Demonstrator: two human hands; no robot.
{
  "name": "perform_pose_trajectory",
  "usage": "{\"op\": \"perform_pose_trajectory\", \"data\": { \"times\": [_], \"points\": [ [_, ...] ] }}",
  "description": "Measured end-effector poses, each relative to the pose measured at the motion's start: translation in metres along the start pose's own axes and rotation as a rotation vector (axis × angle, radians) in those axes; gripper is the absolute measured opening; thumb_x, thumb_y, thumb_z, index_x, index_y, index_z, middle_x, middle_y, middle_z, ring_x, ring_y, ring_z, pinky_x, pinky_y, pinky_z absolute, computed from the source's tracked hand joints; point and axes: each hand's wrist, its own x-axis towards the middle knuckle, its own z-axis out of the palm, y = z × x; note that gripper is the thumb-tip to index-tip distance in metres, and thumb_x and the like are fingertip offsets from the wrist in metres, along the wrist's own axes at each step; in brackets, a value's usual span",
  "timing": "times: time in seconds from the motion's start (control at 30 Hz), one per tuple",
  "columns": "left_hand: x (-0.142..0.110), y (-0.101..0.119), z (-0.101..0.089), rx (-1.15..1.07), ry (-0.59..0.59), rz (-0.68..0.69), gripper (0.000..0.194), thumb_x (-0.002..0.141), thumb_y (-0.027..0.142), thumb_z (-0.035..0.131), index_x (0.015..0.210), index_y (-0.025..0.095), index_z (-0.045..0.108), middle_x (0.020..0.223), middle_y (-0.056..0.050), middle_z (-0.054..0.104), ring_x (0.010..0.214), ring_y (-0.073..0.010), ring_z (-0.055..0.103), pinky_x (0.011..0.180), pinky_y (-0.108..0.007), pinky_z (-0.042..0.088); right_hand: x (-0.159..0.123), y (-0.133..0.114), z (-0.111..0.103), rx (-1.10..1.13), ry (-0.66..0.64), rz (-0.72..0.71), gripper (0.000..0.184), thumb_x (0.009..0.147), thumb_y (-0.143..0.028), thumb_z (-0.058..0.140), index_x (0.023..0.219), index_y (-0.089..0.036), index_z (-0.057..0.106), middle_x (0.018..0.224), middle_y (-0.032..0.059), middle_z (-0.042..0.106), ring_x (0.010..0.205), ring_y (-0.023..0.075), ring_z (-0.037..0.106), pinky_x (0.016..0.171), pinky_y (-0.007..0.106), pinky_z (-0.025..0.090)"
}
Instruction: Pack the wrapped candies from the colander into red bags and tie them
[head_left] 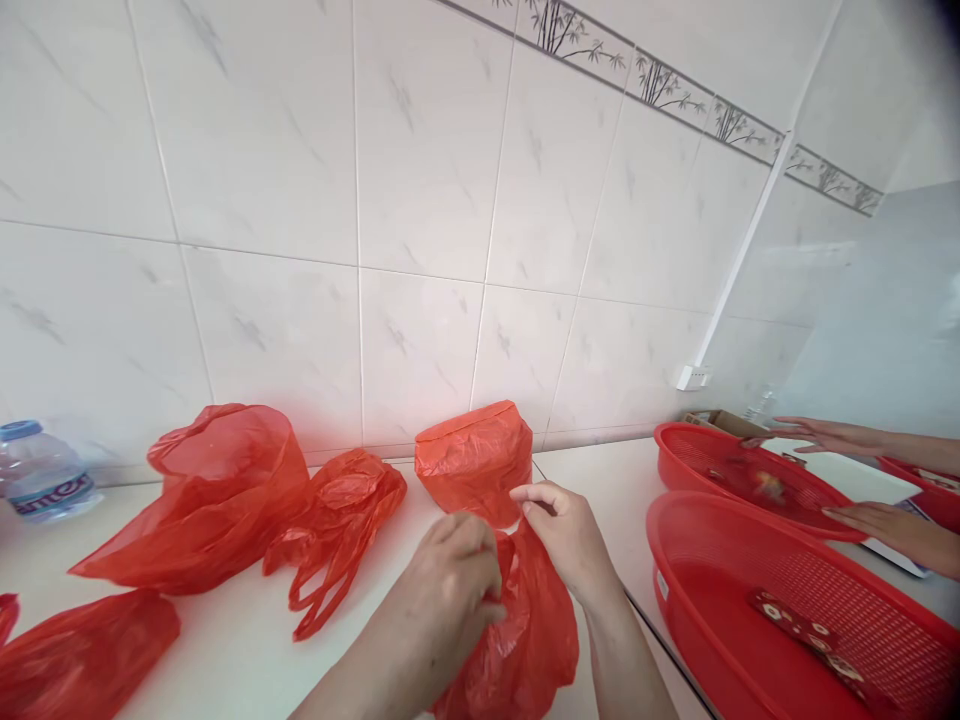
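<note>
White wall tiles point(420, 180) behind, white bench point(240, 650) below, big red bag point(225, 510) slumped to the left. Crumpled bag point(536, 620) at the lower middle of the view, on the bench between and beneath both hands. Back bag point(472, 455) just beyond, close to the wall; joined to the crumpled bag or separate, impossible to tell. Left hand point(457, 570) over the crumpled bag's left side, fingers curled in and blurred; grip on the plastic not readable. Right hand point(566, 530) near the top of the crumpled bag, thumb and forefinger out with a small gap between; any hold on the plastic likewise uncertain.

For good control of such thin plastic, pinch with fingertips rather than grab. Feel for a free edge, rub lightly to part clinging layers, then pull gently and evenly with both hands. Avoid jerking: probably enough to tear it. Keep the right forearm point(621, 650) clear of the near basket point(720, 560), and leave the bag with handles point(337, 530) well apart, easily snagged by its loops.
</note>
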Motion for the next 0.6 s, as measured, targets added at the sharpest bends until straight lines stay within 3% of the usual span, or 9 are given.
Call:
{"op": "perform_pose_trajectory", "data": {
  "times": [0.13,0.23,0.33,0.37,0.4,0.47,0.53,0.6],
  "points": [
    [-0.029,-0.010,0.025,-0.087,-0.230,0.191,0.024,0.071,0.009,0.061,0.055,0.020,0.049,0.065,0.001,0.056,0.064,-0.0135,0.048,0.062,-0.028,0.039,0.023,0.047,0.009,-0.140,0.133,0.111,0.026,0.073,-0.015,0.048,0.083,-0.017,0.071,0.098,0.0075,0.071,0.098,0.0208,0.064,0.090,0.034,0.045],
    [-0.044,-0.019,0.036,-0.217,-0.350,0.183,0.027,0.082,0.020,0.054,0.055,0.021,0.055,0.066,0.000,0.056,0.052,-0.0107,0.044,0.049,-0.025,0.036,0.030,0.072,0.014,-0.151,0.085,0.141,0.020,0.068,-0.015,0.051,0.073,-0.019,0.070,0.086,0.0047,0.072,0.087,0.0197,0.066,0.082,0.031,0.047],
    [-0.042,-0.019,0.035,-0.290,-0.345,0.145,0.020,0.086,0.034,0.056,0.071,0.023,0.065,0.079,0.000,0.061,0.058,-0.0101,0.054,0.051,-0.021,0.043,0.031,0.086,0.012,-0.169,0.063,0.158,0.015,0.072,-0.028,0.056,0.077,-0.020,0.068,0.068,-0.0002,0.067,0.064,0.0169,0.062,0.064,0.028,0.046],
    [-0.039,-0.018,0.034,-0.314,-0.297,0.117,0.016,0.084,0.038,0.060,0.082,0.024,0.067,0.089,-0.002,0.063,0.070,-0.0124,0.060,0.061,-0.022,0.049,0.030,0.090,0.009,-0.185,0.079,0.168,0.019,0.075,-0.035,0.055,0.077,-0.020,0.066,0.062,-0.0010,0.064,0.059,0.0168,0.059,0.060,0.028,0.044],
    [-0.034,-0.017,0.035,-0.329,-0.235,0.071,0.023,0.080,0.042,0.065,0.094,0.024,0.066,0.103,-0.006,0.063,0.087,-0.0169,0.062,0.075,-0.026,0.052,0.030,0.095,0.007,-0.205,0.104,0.181,0.025,0.077,-0.042,0.052,0.074,-0.020,0.063,0.057,-0.0011,0.060,0.055,0.0173,0.056,0.057,0.028,0.041],
    [-0.025,-0.018,0.042,-0.291,-0.133,-0.046,0.060,0.066,0.048,0.077,0.116,0.022,0.058,0.130,-0.016,0.052,0.121,-0.0312,0.049,0.097,-0.043,0.046,0.029,0.108,0.003,-0.251,0.169,0.214,0.036,0.081,-0.051,0.044,0.066,-0.021,0.057,0.056,0.0011,0.057,0.057,0.0195,0.053,0.056,0.030,0.038],
    [-0.018,-0.024,0.055,-0.159,-0.139,-0.139,0.089,0.056,0.047,0.084,0.132,0.020,0.046,0.147,-0.025,0.033,0.135,-0.0444,0.028,0.102,-0.059,0.038,0.028,0.125,0.002,-0.308,0.211,0.257,0.042,0.083,-0.055,0.039,0.061,-0.022,0.052,0.060,0.0036,0.059,0.060,0.0212,0.053,0.057,0.031,0.037],
    [-0.016,-0.032,0.069,-0.018,-0.234,-0.146,0.097,0.059,0.037,0.083,0.142,0.024,0.034,0.154,-0.028,0.017,0.134,-0.0515,0.026,0.094,-0.065,0.041,0.027,0.142,0.002,-0.349,0.185,0.288,0.044,0.082,-0.058,0.038,0.060,-0.023,0.051,0.061,0.0036,0.059,0.060,0.0215,0.053,0.057,0.032,0.038]
  ]
}}
